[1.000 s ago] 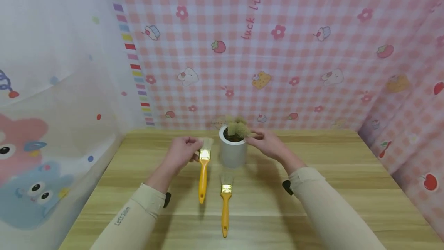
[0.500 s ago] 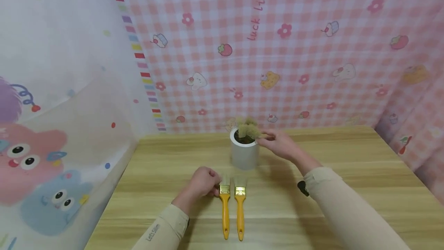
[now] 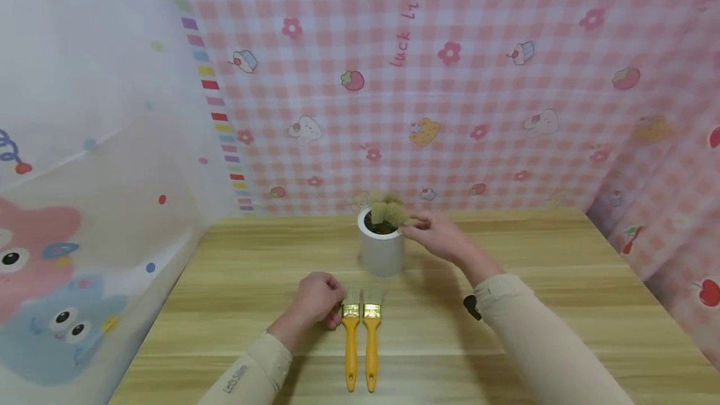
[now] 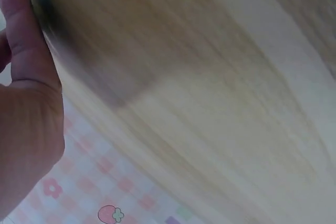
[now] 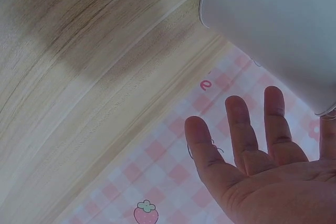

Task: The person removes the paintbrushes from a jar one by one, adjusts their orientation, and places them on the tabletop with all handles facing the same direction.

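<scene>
Two flat paintbrushes with yellow handles lie side by side on the wooden table in the head view, bristles pointing away from me. My left hand point(image 3: 316, 299) pinches the left paintbrush point(image 3: 351, 352) at its bristles. Close beside it lies the right paintbrush point(image 3: 372, 352), untouched. Behind them stands an upright potted plant, a fuzzy tan plant point(image 3: 390, 210) in a grey-white pot point(image 3: 382, 256). The thumb and index finger of my right hand point(image 3: 437, 237) are at the pot's right rim, beside the plant. In the right wrist view, the other fingers point(image 5: 239, 129) spread apart below the pot.
The wooden table point(image 3: 506, 342) ends at a pink checked cloth point(image 3: 427, 92) hanging behind the pot. A white patterned sheet point(image 3: 101, 192) hangs along the left side. A black wrist device point(image 3: 472, 307) shows at the right sleeve.
My left hand has brought the left paintbrush down toward me, laid it beside the other, and moved it slightly closer. The right hand stays at the pot. The head view has shifted a little.
</scene>
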The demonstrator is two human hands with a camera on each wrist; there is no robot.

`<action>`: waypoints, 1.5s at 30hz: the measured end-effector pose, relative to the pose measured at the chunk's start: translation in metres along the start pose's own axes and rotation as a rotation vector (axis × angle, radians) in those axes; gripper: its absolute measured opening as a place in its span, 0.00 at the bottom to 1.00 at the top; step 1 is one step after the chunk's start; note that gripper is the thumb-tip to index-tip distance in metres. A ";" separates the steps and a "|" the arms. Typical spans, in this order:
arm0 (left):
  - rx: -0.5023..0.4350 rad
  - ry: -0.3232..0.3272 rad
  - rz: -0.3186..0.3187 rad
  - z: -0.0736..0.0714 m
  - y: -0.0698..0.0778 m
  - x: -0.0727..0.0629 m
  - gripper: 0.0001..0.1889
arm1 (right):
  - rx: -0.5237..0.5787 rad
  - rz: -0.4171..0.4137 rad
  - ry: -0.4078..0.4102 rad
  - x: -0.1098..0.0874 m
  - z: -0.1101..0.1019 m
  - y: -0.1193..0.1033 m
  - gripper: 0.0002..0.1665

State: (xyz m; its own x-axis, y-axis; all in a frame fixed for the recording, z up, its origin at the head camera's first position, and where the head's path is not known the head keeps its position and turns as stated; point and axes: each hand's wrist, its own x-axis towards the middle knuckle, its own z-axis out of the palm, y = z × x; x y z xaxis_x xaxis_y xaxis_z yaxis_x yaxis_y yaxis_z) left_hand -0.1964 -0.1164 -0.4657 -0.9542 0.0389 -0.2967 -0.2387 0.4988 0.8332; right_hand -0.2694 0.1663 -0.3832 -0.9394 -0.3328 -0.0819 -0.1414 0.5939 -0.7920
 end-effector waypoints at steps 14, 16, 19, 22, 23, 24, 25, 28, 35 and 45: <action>0.285 0.353 0.259 -0.022 0.056 0.013 0.21 | 0.000 0.015 0.016 0.004 0.005 0.000 0.42; 0.245 0.361 0.320 -0.018 0.075 0.018 0.23 | 0.003 0.027 0.015 0.002 0.004 0.002 0.42; 0.246 0.355 0.382 -0.009 0.098 0.026 0.24 | 0.004 0.041 0.013 -0.001 0.003 0.005 0.43; 0.287 0.363 0.415 0.000 0.112 0.031 0.25 | 0.000 0.033 0.017 -0.002 0.002 0.006 0.42; 0.306 0.371 0.420 0.002 0.115 0.033 0.25 | -0.001 0.029 0.018 -0.002 0.002 0.006 0.42; 0.318 0.380 0.423 0.004 0.117 0.034 0.25 | 0.000 0.028 0.017 -0.002 0.003 0.005 0.42; 0.327 0.388 0.422 0.006 0.118 0.035 0.24 | -0.001 0.022 0.014 -0.002 0.003 0.004 0.42; 0.332 0.406 0.401 0.008 0.119 0.039 0.22 | 0.005 0.024 0.004 -0.001 0.004 0.003 0.42; 0.338 0.449 0.401 0.008 0.119 0.042 0.11 | 0.011 0.017 0.005 0.000 0.004 0.000 0.41; 0.245 0.460 0.471 0.006 0.123 0.042 0.15 | 0.036 0.001 0.015 0.003 0.003 0.003 0.40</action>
State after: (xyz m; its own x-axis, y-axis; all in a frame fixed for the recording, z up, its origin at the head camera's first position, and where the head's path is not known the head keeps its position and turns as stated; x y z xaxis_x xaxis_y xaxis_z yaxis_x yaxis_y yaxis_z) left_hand -0.2650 -0.0487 -0.3788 -0.9383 -0.0444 0.3430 0.2150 0.7019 0.6790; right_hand -0.2716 0.1652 -0.3875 -0.9443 -0.3207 -0.0738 -0.1290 0.5671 -0.8135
